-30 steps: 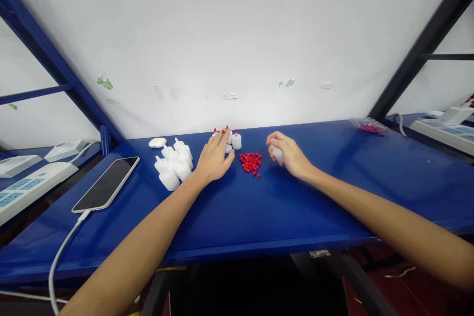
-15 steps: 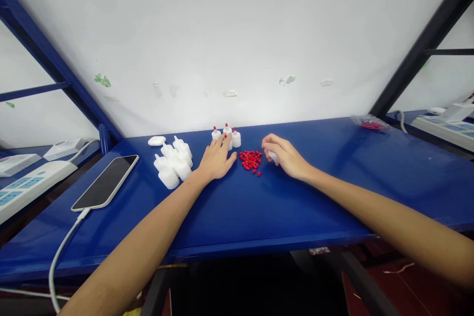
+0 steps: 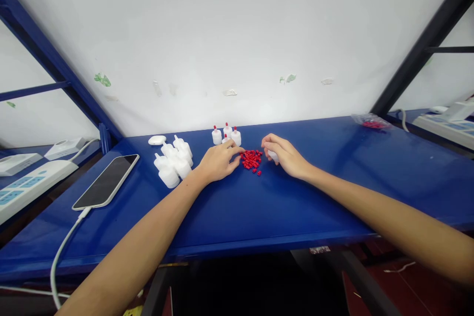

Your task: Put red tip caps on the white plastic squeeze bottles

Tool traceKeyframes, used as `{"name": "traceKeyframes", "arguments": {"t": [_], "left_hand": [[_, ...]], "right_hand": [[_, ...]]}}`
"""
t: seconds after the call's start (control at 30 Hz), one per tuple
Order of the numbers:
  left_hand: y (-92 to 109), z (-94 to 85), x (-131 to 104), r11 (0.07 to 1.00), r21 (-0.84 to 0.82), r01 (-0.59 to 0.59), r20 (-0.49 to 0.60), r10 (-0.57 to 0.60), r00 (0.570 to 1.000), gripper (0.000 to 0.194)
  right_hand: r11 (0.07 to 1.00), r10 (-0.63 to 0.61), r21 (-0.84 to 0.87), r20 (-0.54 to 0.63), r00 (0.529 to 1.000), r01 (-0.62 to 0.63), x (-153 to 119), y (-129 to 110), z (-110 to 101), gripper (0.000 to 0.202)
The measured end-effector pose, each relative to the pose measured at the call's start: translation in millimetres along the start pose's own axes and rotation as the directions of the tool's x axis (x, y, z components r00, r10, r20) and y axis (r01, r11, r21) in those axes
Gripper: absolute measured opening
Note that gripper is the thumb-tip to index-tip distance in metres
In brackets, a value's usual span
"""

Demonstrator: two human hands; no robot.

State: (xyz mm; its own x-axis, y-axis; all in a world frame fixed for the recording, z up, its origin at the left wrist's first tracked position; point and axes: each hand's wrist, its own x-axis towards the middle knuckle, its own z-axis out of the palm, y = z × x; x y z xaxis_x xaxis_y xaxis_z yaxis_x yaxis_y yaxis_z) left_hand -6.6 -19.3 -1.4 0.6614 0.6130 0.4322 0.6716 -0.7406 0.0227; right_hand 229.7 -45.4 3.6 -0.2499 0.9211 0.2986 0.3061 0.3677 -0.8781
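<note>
My left hand (image 3: 220,160) reaches to the left edge of a loose pile of small red caps (image 3: 252,159). Its thumb and forefinger are apart, and the fingertips are at the nearest caps. Fingers of my right hand (image 3: 285,154) are curled around a small white squeeze bottle (image 3: 273,156), just right of the pile; most of that bottle is hidden. Behind my left hand stand several white bottles (image 3: 237,137) with red caps on their tips, one partly covered by the hand. Farther left is a close group of uncapped white dropper bottles (image 3: 174,160).
A phone (image 3: 107,181) with a white charging cable (image 3: 61,252) lies at the left. Near the wall sits a white earbud case (image 3: 157,140). A clear bag of red pieces (image 3: 371,122) is at the back right, and power strips (image 3: 33,182) lie beyond the frame posts.
My left hand has drawn back from the capped bottles toward the red pile, bringing its fingers down and right. My right hand keeps its place with the bottle.
</note>
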Motion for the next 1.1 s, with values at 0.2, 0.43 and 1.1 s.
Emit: {"name": "traceKeyframes", "arguments": {"t": [0.2,0.43,1.1], "left_hand": [[-6,5.4,0,0.999,-0.023,-0.027,0.064,0.029,0.998,0.026],[-6,3.3,1,0.998,-0.048,0.038,0.098,-0.033,0.995,0.026],[12,-1.7,5,0.877,-0.479,-0.027,-0.262,-0.114,0.958,0.009]], "right_hand": [[0.999,-0.005,0.040,0.016,1.000,0.004,0,1,1,0.024],[0.995,-0.003,0.104,0.015,1.000,0.002,3,8,1,0.029],[0.971,-0.179,-0.149,0.054,0.982,0.185,-2,-2,-1,0.016]]}}
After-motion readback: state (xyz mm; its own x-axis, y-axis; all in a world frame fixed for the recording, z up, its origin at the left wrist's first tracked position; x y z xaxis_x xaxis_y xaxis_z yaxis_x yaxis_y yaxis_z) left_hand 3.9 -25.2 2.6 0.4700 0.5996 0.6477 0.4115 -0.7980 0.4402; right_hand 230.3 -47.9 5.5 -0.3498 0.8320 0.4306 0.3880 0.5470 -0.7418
